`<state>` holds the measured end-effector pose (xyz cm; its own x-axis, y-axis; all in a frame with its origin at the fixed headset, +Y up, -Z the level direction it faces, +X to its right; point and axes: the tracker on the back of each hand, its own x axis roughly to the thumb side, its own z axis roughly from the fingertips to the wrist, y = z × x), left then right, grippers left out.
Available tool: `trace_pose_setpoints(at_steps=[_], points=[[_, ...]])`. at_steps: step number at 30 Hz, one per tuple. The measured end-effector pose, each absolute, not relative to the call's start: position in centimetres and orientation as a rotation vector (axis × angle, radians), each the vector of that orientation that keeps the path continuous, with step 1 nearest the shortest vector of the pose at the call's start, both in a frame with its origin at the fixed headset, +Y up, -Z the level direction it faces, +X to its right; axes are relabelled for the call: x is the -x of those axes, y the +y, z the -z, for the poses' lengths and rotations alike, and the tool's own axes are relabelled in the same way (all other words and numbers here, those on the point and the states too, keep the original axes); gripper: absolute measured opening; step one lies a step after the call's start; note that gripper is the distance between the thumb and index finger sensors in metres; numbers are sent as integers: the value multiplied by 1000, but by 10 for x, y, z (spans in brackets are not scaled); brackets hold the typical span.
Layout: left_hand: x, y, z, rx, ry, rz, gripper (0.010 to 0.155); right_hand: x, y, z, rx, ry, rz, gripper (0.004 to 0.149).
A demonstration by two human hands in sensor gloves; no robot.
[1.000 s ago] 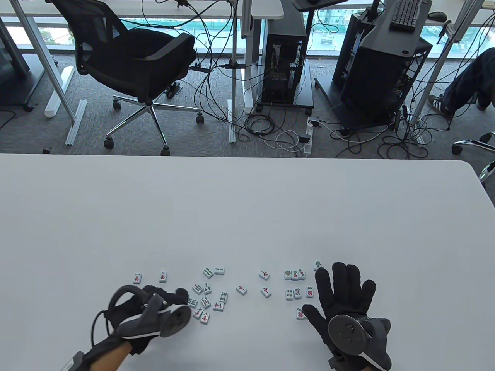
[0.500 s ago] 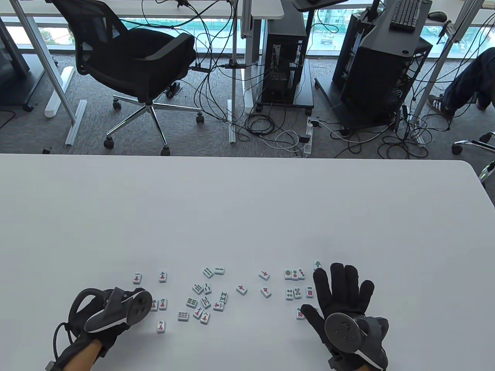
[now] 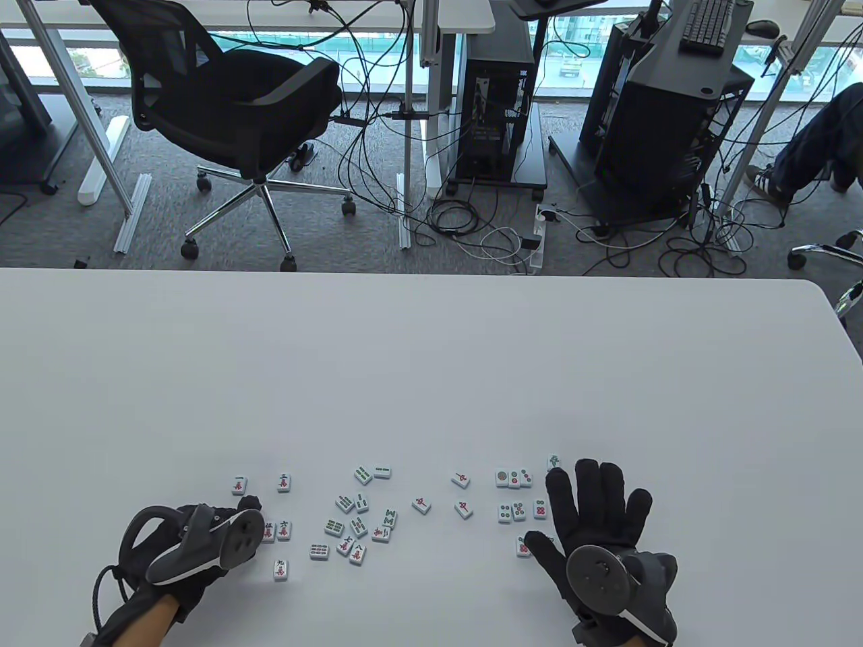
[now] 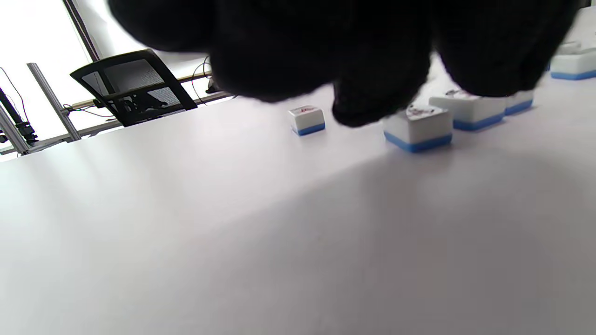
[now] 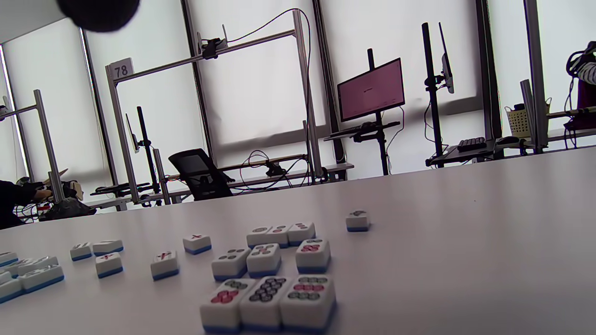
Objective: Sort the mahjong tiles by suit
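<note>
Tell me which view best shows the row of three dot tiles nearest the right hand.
The right wrist view: the three dot tiles fill its foreground, faces readable. The table view shows only one beside the right hand, which covers the others. The left wrist view misses them.

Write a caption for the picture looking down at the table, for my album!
Two gloved hands, left hand and right hand, rest among mahjong tiles scattered on a white table.

Bright window backlight; left wrist fingers seemingly blurred.
</note>
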<state>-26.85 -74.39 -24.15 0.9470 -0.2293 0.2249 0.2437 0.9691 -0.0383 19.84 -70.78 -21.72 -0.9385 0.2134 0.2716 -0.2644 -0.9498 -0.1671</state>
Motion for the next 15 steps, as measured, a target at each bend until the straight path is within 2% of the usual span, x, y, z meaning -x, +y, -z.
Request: trace_pose_setpoints(at_steps=[6,12,15], points=[[236,-719,228,-84,-318,226,61,-199,-708,217,-367,-294,-2855,79],[164,-719,217,-233,-529,357,53,-198,-709,217,-378,-294,-2848,79],[137,-725,215,-298,-570,443,49,-198,-709,217,-387,-296,-2840,79]])
